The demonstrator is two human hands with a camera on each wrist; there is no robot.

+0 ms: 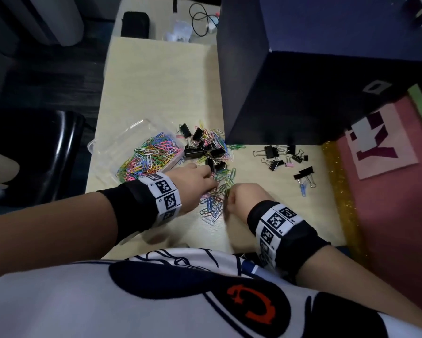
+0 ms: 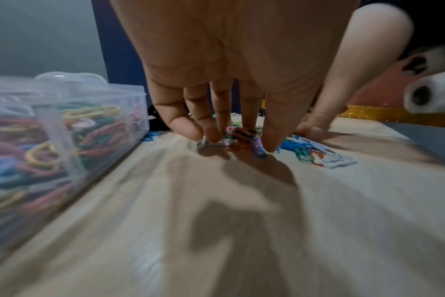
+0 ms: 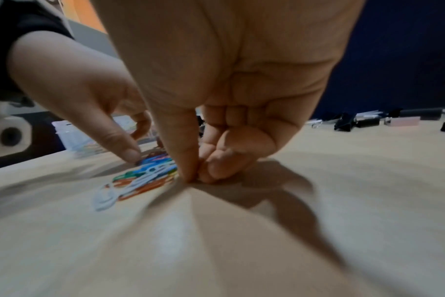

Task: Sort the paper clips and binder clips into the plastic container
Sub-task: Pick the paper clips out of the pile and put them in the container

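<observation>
Scene: A person sorted clips at a pale wooden desk (image 1: 156, 89), both hands working one loose heap near its front edge.
Left hand: The left hand (image 1: 195, 184) reached palm-down over the paper clips (image 1: 216, 198), its fingertips (image 2: 191, 130) bent onto the heap and raking a small cluster together; whether any clip was actually lifted could not be told.
Right hand: The right hand (image 1: 241, 198) sat just beside the same heap with its fingers folded in and thumb and forefinger (image 3: 188, 172) pressed together at the desk surface, apparently pinching at the edge of the clips; what it had hold of, if anything, was hidden.
Container: The clear plastic container (image 1: 102, 145) stood just left of the heap, within easy reach of the left hand, probably so gathered clips could be dropped in with a short move. It already held a deep layer of coloured paper clips (image 1: 151, 154).
Mixed pile: Black binder clips (image 1: 205, 150) lay tangled with more paper clips beyond the hands, unsorted.
Set aside: A second group of binder clips (image 1: 280, 156) lay well apart to the right, seemingly separated from the paper clips but not yet in the container.
Progress: Roughly midway, by the look of it.
</observation>
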